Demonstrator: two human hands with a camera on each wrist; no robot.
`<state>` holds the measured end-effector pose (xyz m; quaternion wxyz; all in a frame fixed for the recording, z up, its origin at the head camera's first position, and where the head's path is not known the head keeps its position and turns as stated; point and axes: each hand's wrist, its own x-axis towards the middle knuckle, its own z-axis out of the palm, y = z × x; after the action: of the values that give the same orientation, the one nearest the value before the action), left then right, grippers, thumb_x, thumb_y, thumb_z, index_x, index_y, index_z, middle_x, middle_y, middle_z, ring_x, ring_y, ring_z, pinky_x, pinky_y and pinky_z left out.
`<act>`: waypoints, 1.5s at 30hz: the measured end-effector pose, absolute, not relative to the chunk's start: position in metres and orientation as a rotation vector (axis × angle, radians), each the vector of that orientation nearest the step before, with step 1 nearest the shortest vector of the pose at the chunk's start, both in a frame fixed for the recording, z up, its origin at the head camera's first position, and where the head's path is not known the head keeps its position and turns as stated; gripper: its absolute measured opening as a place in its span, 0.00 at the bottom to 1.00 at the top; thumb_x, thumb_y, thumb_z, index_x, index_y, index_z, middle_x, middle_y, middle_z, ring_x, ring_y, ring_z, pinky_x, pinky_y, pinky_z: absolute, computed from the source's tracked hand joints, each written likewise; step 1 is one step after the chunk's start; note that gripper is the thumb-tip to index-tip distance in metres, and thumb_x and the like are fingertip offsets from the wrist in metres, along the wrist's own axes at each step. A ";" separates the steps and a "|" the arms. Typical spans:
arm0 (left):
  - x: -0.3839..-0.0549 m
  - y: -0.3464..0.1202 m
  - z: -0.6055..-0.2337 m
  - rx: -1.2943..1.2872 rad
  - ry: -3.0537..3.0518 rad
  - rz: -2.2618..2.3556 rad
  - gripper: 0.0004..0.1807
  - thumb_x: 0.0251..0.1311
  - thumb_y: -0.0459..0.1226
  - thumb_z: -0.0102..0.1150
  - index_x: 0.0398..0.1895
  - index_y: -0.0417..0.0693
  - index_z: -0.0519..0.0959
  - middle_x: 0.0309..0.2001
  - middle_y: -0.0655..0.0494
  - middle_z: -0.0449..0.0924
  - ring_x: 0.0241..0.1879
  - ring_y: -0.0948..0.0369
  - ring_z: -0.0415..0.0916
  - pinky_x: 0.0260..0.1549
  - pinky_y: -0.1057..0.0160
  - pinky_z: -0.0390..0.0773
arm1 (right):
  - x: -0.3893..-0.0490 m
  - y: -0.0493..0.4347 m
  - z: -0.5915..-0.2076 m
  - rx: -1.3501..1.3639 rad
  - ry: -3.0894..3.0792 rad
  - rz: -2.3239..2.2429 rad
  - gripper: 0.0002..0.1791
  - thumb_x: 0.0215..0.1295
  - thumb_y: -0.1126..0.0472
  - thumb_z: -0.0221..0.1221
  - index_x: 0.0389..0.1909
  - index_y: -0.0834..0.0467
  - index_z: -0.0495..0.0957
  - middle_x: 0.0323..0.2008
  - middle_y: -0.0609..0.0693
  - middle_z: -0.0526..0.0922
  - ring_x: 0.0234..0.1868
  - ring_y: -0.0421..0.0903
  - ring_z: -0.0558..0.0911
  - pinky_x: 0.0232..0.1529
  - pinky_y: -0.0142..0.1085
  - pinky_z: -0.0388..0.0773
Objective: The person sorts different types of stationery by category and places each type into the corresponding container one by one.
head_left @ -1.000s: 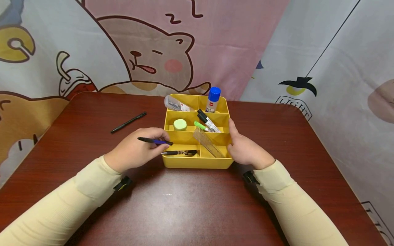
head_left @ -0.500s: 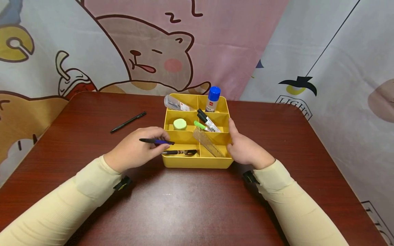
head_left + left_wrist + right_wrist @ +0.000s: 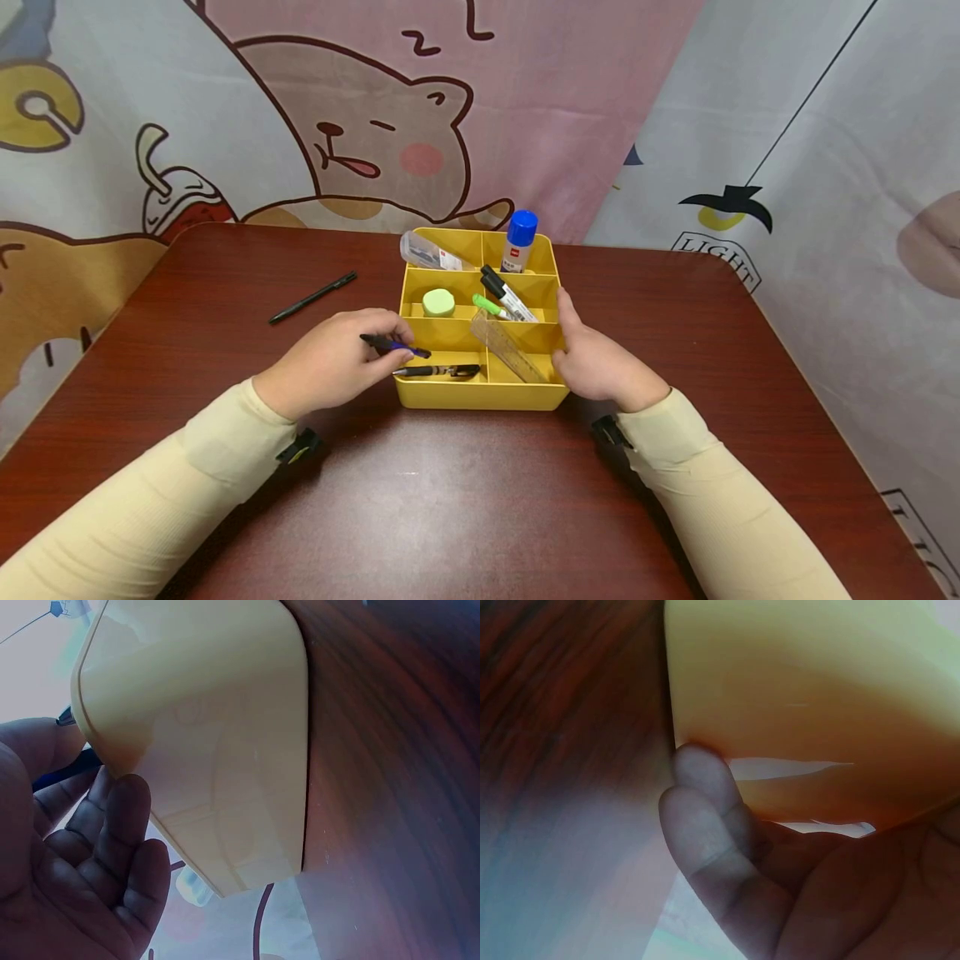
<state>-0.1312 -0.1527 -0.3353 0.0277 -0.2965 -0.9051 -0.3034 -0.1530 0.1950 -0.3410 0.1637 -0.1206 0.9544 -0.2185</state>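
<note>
A yellow organizer box point(image 3: 483, 397) with several compartments stands on the table in the head view. My left hand point(image 3: 337, 362) is at its left side, pinching a dark blue-and-black pen point(image 3: 397, 345) between thumb and fingers. The pen's tip reaches over the front left compartment, where a black pen point(image 3: 442, 371) lies. The left wrist view shows fingertips point(image 3: 126, 801) close against the box's outer wall. My right hand point(image 3: 603, 362) rests along the box's right side, its index finger straight; in the right wrist view, fingertips point(image 3: 703, 776) touch the wall. Some fingers are hidden.
Inside the box are a clear ruler point(image 3: 510, 350), a black-capped marker point(image 3: 508, 293), a green highlighter point(image 3: 489, 306), a pale green rounded block point(image 3: 438, 303), a clear plastic case point(image 3: 431, 252) and a blue-capped glue stick point(image 3: 519, 242). Another black pen point(image 3: 312, 297) lies on the table point(image 3: 420, 500).
The pen in my left hand has shifted to the right, with its tip lower over the front left compartment. Both hands and the box stay nearly in place.
</note>
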 end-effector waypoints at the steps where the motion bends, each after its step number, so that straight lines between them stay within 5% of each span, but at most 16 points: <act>1: -0.131 -0.153 -0.335 -0.915 -2.796 -0.937 0.07 0.67 0.40 0.69 0.45 0.51 0.84 0.42 0.63 0.85 0.38 0.66 0.80 0.40 0.60 0.80 | -0.153 0.195 -0.341 -0.342 2.720 -0.623 0.51 0.74 0.63 0.46 0.83 0.59 0.20 0.77 0.71 0.62 0.55 0.57 0.85 0.69 0.57 0.74; 36: -0.131 -0.151 -0.335 -0.924 -2.828 -0.896 0.05 0.67 0.39 0.70 0.43 0.56 0.85 0.41 0.64 0.85 0.40 0.66 0.81 0.42 0.58 0.80 | -0.152 0.193 -0.337 -0.294 2.693 -0.647 0.51 0.75 0.62 0.47 0.83 0.58 0.19 0.80 0.69 0.58 0.67 0.60 0.80 0.74 0.57 0.67; 45: -0.132 -0.150 -0.335 -0.921 -2.843 -0.863 0.07 0.67 0.38 0.69 0.46 0.51 0.85 0.42 0.62 0.86 0.38 0.66 0.81 0.42 0.57 0.81 | -0.152 0.194 -0.339 -0.305 2.695 -0.642 0.51 0.75 0.62 0.47 0.83 0.58 0.19 0.80 0.69 0.59 0.63 0.59 0.82 0.72 0.58 0.70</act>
<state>-0.1316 -0.1504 -0.3354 0.0154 -0.2960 -0.9139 -0.2775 -0.1522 0.1939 -0.3387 0.1765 -0.1076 0.9518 -0.2267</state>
